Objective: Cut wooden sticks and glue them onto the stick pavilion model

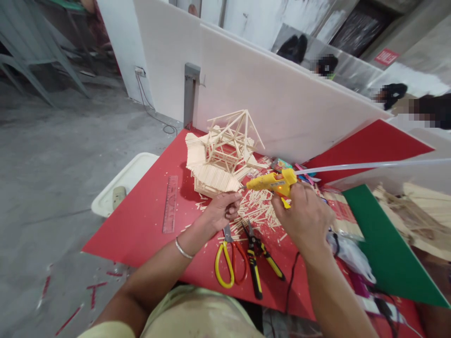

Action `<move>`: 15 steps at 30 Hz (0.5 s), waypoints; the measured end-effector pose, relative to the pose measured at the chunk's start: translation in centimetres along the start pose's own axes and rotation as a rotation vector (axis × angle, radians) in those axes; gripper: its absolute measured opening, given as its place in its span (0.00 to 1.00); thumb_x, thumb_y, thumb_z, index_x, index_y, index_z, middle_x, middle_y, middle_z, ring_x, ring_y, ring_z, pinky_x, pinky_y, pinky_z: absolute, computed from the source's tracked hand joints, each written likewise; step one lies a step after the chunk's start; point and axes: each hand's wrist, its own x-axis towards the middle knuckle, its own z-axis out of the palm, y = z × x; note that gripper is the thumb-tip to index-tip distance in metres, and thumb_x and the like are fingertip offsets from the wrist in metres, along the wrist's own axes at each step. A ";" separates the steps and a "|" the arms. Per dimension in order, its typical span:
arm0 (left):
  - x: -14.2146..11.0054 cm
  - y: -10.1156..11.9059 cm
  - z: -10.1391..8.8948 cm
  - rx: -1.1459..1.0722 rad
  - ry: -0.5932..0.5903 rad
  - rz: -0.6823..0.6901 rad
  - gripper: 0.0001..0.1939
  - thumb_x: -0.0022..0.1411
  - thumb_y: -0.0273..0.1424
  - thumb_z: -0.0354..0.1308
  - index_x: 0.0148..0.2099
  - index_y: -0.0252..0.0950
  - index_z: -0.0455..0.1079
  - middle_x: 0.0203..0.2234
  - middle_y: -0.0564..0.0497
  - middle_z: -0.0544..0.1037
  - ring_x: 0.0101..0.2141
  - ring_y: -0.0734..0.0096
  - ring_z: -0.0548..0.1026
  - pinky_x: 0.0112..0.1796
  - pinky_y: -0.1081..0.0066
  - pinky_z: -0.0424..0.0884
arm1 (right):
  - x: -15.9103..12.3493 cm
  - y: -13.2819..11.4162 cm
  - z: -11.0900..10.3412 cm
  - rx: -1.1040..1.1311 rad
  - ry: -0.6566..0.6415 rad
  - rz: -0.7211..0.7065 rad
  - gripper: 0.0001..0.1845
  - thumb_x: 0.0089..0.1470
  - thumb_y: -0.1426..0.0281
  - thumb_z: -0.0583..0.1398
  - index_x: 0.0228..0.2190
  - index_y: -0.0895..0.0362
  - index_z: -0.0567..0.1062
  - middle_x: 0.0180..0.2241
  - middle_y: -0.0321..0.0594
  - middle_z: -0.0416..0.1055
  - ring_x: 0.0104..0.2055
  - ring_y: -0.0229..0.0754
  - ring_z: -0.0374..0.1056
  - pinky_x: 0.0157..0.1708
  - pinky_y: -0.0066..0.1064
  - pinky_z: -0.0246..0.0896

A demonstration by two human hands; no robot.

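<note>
With the right hand, gripped the gun, fingers curled around its handle. Bent the left hand's fingers together beside the nozzle; could not tell whether pinching anything. Probably called for steady aim, sparing glue and fingertips clear of heat. Showed the pale stick model on the red board, ribbed below, openly framed and peaked above.

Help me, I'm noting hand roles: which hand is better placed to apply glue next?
Probably the right hand: it grips the yellow glue gun, nozzle toward the stick model. The left hand, without the gun, is close beside the model.
</note>
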 end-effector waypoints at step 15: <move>0.0 -0.1 0.6 0.009 -0.012 0.027 0.17 0.50 0.33 0.71 0.29 0.29 0.66 0.20 0.57 0.68 0.15 0.89 0.56 0.14 0.84 0.47 | -0.2 -0.1 -0.2 0.009 -0.026 0.009 0.16 0.59 0.60 0.56 0.39 0.61 0.72 0.31 0.41 0.71 0.29 0.41 0.64 0.28 0.32 0.48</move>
